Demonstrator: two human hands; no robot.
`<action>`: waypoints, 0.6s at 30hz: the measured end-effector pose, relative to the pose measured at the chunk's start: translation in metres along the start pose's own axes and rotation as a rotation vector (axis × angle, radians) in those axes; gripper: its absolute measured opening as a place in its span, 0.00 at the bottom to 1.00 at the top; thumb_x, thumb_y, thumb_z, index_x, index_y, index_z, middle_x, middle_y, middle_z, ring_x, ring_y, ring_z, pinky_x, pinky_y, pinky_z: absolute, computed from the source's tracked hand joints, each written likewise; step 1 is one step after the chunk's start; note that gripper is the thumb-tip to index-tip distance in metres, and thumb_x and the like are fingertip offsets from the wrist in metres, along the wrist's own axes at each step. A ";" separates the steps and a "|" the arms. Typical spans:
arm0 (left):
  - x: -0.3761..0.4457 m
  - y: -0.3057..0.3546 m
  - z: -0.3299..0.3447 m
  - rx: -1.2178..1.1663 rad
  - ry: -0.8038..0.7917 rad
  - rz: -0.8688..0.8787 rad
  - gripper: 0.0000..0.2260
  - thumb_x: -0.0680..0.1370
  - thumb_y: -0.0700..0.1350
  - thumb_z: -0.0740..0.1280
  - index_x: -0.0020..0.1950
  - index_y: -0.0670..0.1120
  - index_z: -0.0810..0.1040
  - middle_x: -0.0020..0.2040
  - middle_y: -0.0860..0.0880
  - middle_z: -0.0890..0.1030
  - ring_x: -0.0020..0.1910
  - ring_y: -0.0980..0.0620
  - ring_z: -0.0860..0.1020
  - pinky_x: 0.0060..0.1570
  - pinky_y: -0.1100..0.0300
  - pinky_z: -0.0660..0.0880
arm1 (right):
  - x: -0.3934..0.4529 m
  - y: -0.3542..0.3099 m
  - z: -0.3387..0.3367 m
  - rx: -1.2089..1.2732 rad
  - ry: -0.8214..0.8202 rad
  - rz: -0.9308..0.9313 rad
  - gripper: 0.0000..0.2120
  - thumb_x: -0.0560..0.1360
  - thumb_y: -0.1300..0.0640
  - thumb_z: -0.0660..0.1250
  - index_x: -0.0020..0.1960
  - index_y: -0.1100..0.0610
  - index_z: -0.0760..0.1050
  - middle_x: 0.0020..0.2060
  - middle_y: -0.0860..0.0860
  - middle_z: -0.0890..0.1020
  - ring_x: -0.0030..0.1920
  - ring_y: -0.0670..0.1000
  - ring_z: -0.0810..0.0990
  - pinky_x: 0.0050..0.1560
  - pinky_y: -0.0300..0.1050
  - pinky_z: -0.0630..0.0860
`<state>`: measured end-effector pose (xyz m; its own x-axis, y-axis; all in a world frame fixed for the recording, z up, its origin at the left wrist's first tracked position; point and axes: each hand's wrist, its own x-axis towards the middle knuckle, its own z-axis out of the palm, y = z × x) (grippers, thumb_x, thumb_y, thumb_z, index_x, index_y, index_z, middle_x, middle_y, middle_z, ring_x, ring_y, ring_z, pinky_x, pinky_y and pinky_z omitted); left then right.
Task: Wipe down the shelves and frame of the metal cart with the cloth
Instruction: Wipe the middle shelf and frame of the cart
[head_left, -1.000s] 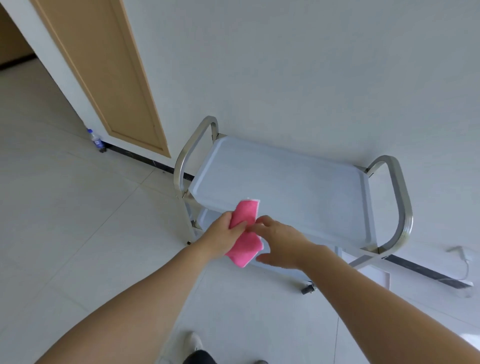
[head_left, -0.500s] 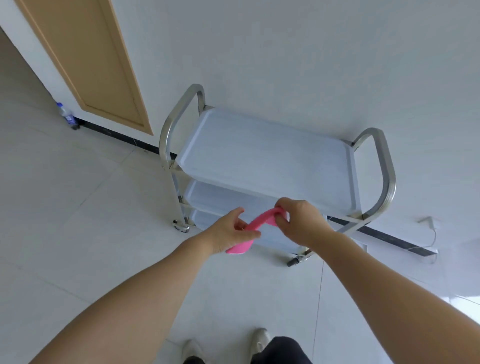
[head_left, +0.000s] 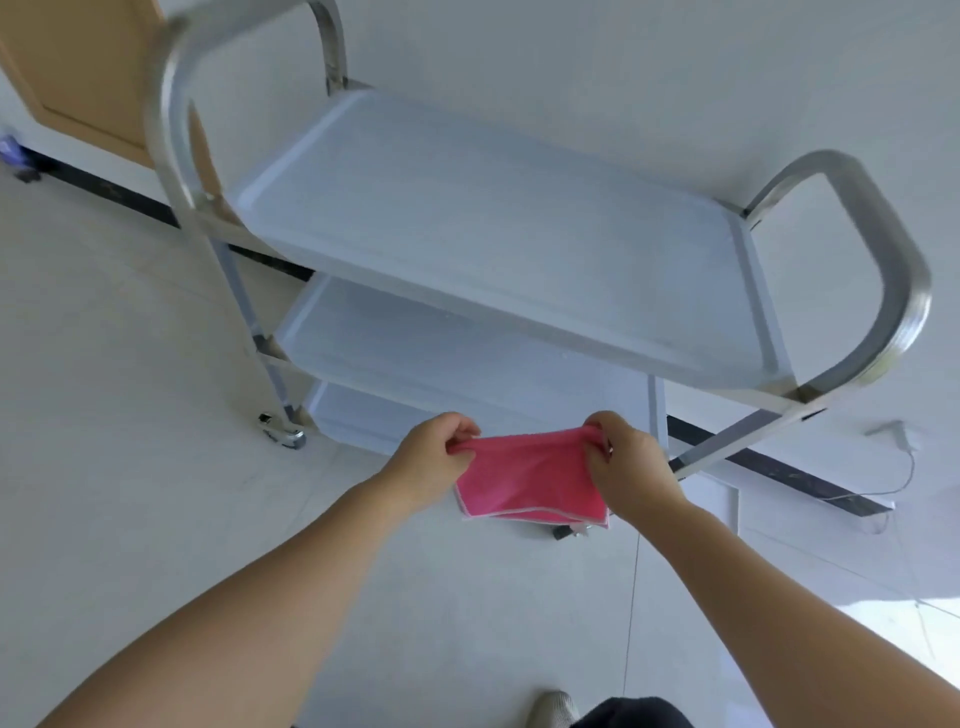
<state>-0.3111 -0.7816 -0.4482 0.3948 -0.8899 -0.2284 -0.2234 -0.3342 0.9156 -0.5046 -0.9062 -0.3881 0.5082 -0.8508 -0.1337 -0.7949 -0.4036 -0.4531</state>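
A pink cloth (head_left: 524, 480) hangs folded in the air in front of the cart, stretched between both hands. My left hand (head_left: 434, 460) pinches its upper left corner and my right hand (head_left: 628, 465) pinches its upper right corner. The metal cart (head_left: 904, 291) stands against the wall with three pale shelves: the top shelf (head_left: 498, 228), the middle shelf (head_left: 415, 343) and the bottom shelf (head_left: 363, 415). A curved steel handle rises at each end. The cloth touches no part of the cart.
A white wall is right behind the cart, with a dark baseboard (head_left: 789, 473) along the floor. A wooden door (head_left: 78, 67) is at the upper left. A white cable (head_left: 898, 467) lies on the floor at the right. A castor (head_left: 283, 431) sits at the cart's front left leg.
I have come closer to the cart, which now fills the view. My hands have moved apart and spread the bunched cloth out flat between them.
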 end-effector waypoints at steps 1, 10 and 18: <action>0.015 -0.008 0.011 0.008 0.004 0.034 0.10 0.72 0.36 0.67 0.48 0.50 0.75 0.46 0.51 0.78 0.45 0.57 0.77 0.45 0.72 0.70 | 0.009 0.017 0.013 -0.008 0.028 0.034 0.14 0.75 0.61 0.57 0.59 0.51 0.71 0.39 0.51 0.78 0.36 0.52 0.73 0.33 0.40 0.67; 0.139 -0.035 0.099 0.092 -0.031 0.408 0.13 0.70 0.32 0.67 0.53 0.43 0.73 0.48 0.46 0.78 0.37 0.54 0.74 0.40 0.71 0.71 | 0.097 0.127 0.074 -0.272 0.321 0.168 0.22 0.72 0.67 0.48 0.65 0.55 0.59 0.33 0.52 0.69 0.36 0.58 0.72 0.35 0.48 0.68; 0.170 -0.059 0.120 0.477 0.050 0.630 0.10 0.73 0.42 0.65 0.54 0.46 0.76 0.54 0.47 0.78 0.51 0.46 0.76 0.51 0.54 0.73 | 0.119 0.161 0.104 -0.637 0.286 0.241 0.15 0.71 0.65 0.60 0.57 0.58 0.69 0.52 0.56 0.68 0.47 0.57 0.73 0.48 0.52 0.73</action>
<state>-0.3382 -0.9502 -0.5813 0.1040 -0.9447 0.3110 -0.7718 0.1206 0.6243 -0.5380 -1.0373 -0.5691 0.2580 -0.9599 0.1099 -0.9562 -0.2374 0.1712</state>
